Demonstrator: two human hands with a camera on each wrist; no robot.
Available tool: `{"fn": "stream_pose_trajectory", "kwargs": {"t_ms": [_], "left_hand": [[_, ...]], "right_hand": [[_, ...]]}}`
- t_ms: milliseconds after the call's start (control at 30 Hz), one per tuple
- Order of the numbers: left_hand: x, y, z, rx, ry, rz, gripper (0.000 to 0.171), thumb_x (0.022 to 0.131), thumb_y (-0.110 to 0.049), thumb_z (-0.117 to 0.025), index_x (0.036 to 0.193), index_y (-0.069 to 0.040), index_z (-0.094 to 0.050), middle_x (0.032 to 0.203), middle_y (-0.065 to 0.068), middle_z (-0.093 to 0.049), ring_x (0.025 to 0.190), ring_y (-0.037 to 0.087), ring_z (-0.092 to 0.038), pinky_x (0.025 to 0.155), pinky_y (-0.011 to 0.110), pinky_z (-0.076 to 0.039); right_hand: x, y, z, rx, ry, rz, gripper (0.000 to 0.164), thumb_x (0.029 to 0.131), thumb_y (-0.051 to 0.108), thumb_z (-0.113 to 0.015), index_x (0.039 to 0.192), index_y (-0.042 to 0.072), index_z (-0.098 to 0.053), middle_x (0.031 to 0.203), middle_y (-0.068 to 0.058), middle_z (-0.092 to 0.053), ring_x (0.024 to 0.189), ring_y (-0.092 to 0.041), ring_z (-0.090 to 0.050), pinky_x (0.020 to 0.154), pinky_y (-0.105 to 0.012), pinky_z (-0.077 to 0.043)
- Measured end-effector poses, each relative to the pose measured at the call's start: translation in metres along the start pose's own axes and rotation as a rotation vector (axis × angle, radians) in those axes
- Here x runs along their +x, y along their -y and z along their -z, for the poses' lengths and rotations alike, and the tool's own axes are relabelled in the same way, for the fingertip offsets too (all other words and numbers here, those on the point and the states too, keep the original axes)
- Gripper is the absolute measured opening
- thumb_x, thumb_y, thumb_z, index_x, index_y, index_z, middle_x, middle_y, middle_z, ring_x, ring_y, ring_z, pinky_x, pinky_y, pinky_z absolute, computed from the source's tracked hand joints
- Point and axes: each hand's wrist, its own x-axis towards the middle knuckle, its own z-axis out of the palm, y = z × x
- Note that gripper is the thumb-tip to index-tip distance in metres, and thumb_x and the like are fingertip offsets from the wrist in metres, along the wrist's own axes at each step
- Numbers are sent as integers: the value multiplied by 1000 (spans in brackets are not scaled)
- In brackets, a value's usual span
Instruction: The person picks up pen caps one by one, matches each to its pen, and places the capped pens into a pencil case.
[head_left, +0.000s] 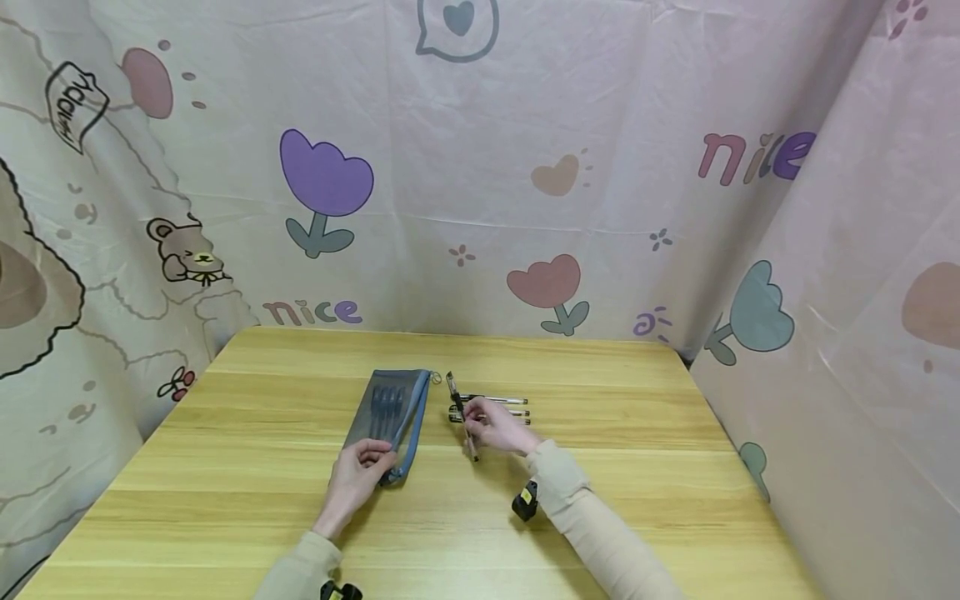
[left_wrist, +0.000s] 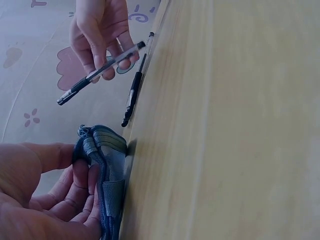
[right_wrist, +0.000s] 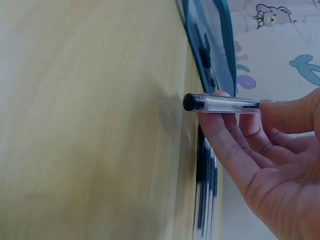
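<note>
A dark blue-grey zippered pencil pouch (head_left: pixel 362 427) lies on the table, with several pens showing through its see-through front. My left hand (head_left: pixel 358 473) pinches the near end of the pouch between thumb and fingers, by the blue zipper edge (left_wrist: pixel 102 170). Above the table my right hand (head_left: pixel 495 425) holds a clear pen with a black grip (left_wrist: pixel 100 72), tilted, between thumb and fingers. Beneath and beside that hand, a few more black-and-clear pens (head_left: pixel 517 413) lie sideways on the wood, to the right of the pouch. The right wrist view shows the held pen's black end (right_wrist: pixel 194 102).
The wooden table (head_left: pixel 225 467) reaches back to a printed curtain (head_left: pixel 465 167), which also hangs along both sides. A small key-ring-like loop (head_left: pixel 437 378) sits at the far end of the pouch's zipper. Black wrist cameras (head_left: pixel 525 501) are strapped by the sleeves.
</note>
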Motion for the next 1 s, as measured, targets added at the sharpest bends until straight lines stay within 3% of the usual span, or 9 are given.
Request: {"fn": "stream_pose_trajectory", "kwargs": {"t_ms": [233,400,533,800,1000], "left_hand": [[0,0,-1,4,1,-3,18,93,-6,-69,107,5,-69,92,14,-72,74,5,-61,70,18,-50],[0,1,-1,7,4,-3,19,93,-7,-70,107,6,-69,92,14,-72,74,5,-61,70,18,-50],[0,0,0,8,4,-5,20,93,-8,-70,108,6,-69,93,14,-72,74,5,-61,69,18,-50],[0,0,0,11,0,1,18,93,-6,-70,107,5,-69,92,14,-72,74,5,-61,69,18,-50],[1,-1,-1,4,-6,7,18,92,-6,-70,106,5,-69,91,14,-73,73,3,-61,70,17,-50]], "right_hand": [[8,3,-10,272,0,-117,29,99,-5,-52,124,-17,-48,113,-32,-59,80,-21,-70,76,-32,-62],[14,5,-17,360,-27,-191,28,97,-7,-54,122,-16,-50,103,-20,-61,75,-16,-68,73,-33,-62],[20,9,-22,469,-40,-269,30,96,-7,-55,124,-15,-51,103,-21,-64,75,-19,-69,74,-35,-63],[33,17,-34,632,-63,-369,28,95,-7,-56,122,-12,-52,88,-19,-69,64,-20,-70,70,-36,-63],[48,20,-49,634,-106,-421,30,93,-7,-61,122,-12,-55,95,-28,-71,58,-17,-66,69,-37,-63]]}}
